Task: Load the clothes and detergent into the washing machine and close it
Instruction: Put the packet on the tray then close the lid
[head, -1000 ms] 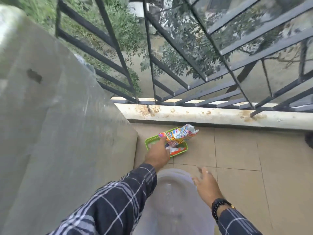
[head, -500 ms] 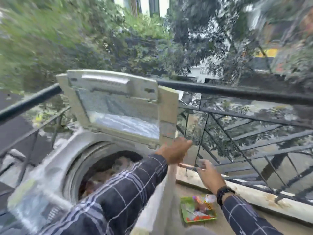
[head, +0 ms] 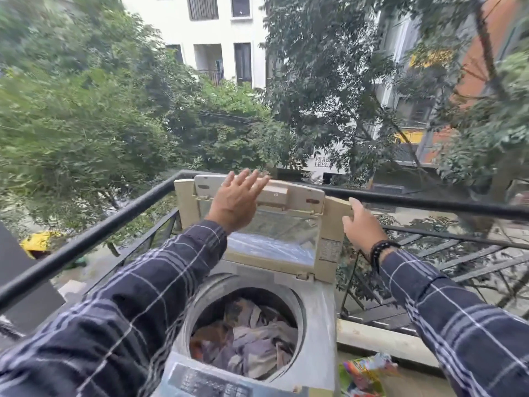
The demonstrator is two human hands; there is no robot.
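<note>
Beyond the fingers (head: pixel 246 179) a black metal railing (head: pixel 94 230) edges the balcony in soft daylight. Dense green trees (head: pixel 86 118) rise past it, left of the fingers, and a white building (head: pixel 211 30) with dark windows stands above them.

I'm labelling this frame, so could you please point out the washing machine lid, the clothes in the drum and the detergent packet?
washing machine lid (head: pixel 274 233): head view, on its clear window panel.
clothes (head: pixel 246 342): head view, middle of the pile.
detergent packet (head: pixel 369 371): head view, on its colourful crumpled front.
</note>
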